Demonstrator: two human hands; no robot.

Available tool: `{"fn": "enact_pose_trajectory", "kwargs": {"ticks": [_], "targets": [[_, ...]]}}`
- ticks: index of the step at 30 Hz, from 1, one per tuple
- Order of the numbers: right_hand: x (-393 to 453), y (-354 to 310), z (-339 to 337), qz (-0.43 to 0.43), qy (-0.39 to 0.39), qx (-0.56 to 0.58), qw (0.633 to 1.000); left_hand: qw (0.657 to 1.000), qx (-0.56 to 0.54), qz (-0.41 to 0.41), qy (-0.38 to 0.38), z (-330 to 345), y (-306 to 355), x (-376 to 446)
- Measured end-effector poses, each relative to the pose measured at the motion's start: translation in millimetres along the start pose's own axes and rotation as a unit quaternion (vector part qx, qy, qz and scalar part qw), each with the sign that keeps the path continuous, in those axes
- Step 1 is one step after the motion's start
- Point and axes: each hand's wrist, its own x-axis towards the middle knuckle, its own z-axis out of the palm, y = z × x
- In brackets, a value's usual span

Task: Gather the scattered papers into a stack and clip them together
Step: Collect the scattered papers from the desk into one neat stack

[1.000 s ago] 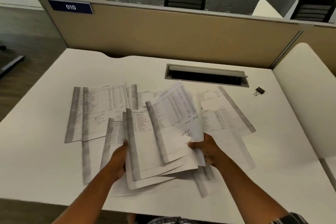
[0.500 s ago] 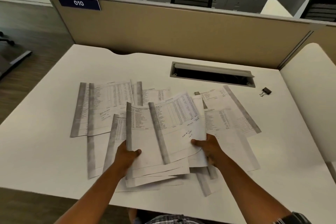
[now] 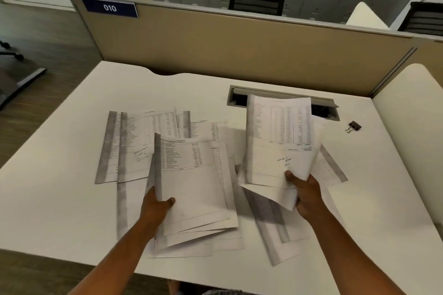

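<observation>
Printed sheets lie scattered over the white desk [image 3: 60,175]. My left hand [image 3: 155,203] grips a loose bundle of papers [image 3: 194,182] by its lower left edge, thumb on top. My right hand [image 3: 304,191] holds a separate raised sheaf of sheets [image 3: 278,141] by its lower right corner, lifted off the desk and standing to the right of the bundle. More loose papers [image 3: 134,141] lie flat at the left, and others [image 3: 275,230] lie under my right wrist. A small black binder clip [image 3: 354,126] sits alone on the desk at the far right.
A grey cable slot [image 3: 239,98] is sunk into the desk behind the raised sheets. A tan partition [image 3: 239,50] with a "010" label closes the far side, and a white divider [image 3: 412,112] stands at the right. The near desk edge runs below my forearms.
My right hand has pulled a sheaf off the bundle and lifted it up and to the right. My left hand keeps its hold on the other papers.
</observation>
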Motion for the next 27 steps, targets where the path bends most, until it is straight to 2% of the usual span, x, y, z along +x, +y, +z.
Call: {"fn": "enact_pose_trajectory", "kwargs": {"ticks": [3,6,12,15,18,21,24,27], "targets": [[-1,-8,14,0.0,-0.035,0.041,0.999,1.0,0.0,0.004,-0.003,4,2,0],[-6,-5,29,0.018,-0.071,0.022,0.997,1.0,-0.014,-0.004,-0.02,10,6,-3],[-23,36,57,0.064,-0.097,-0.137,0.984,0.997,-0.043,-0.006,-0.066,18,8,-5],[-28,53,65,0.076,-0.102,-0.246,0.961,0.993,-0.07,-0.008,-0.092,23,11,-9],[-30,65,69,0.086,-0.106,-0.298,0.945,0.987,-0.111,-0.026,-0.109,24,13,-12],[-35,67,75,0.051,-0.135,-0.393,0.908,0.984,-0.119,-0.023,-0.128,23,7,-10],[-39,66,80,0.019,-0.162,-0.456,0.875,0.989,-0.094,-0.016,-0.115,23,1,-7],[-40,60,85,-0.01,-0.145,-0.455,0.879,0.993,-0.068,0.014,-0.095,22,9,-14]]}}
